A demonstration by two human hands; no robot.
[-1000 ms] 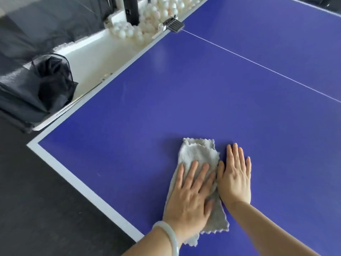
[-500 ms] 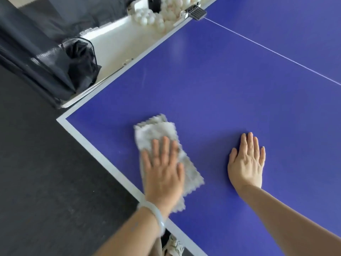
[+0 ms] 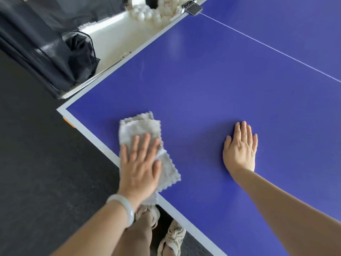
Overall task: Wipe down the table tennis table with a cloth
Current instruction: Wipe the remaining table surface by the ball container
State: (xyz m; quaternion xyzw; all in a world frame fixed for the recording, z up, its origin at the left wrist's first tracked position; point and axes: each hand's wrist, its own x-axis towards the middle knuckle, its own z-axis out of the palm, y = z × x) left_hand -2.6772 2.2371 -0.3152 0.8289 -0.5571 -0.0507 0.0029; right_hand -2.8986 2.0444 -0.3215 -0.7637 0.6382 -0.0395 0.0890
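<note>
Pressing flat on the folded grey cloth (image 3: 140, 126) with the left grip (image 3: 140, 169), lower left of centre: fully open, fingers straight and spread, pinning the fabric rather than pinching it. Bracing on the bare blue surface (image 3: 203, 80) with the right grip (image 3: 239, 150), right of centre: likewise flat and open, holding nothing, well apart from the cloth. Cloth close to the near-left corner, its lower end lapping onto the white border (image 3: 92, 133). Judged as mid-stroke on this corner. To do it well: press evenly through palm and fingers so as to drag the whole pad without bunching the loose flap at its right. Run overlapping passes along the edge, carry them right over the white border into the corner, and lift the bracing grip in time to cover the patch beneath it. Then work up toward the faint pale streak (image 3: 141, 71) higher up. Further out, upper left of the frame, alongside the surface's left edge: 1 long white trough (image 3: 110, 39) with a heap of white balls (image 3: 147, 13) at its far end, too many to count. At its near end, 1 black mesh bag (image 3: 79, 52), in or beside the trough, impossible to tell, contents hidden.
</note>
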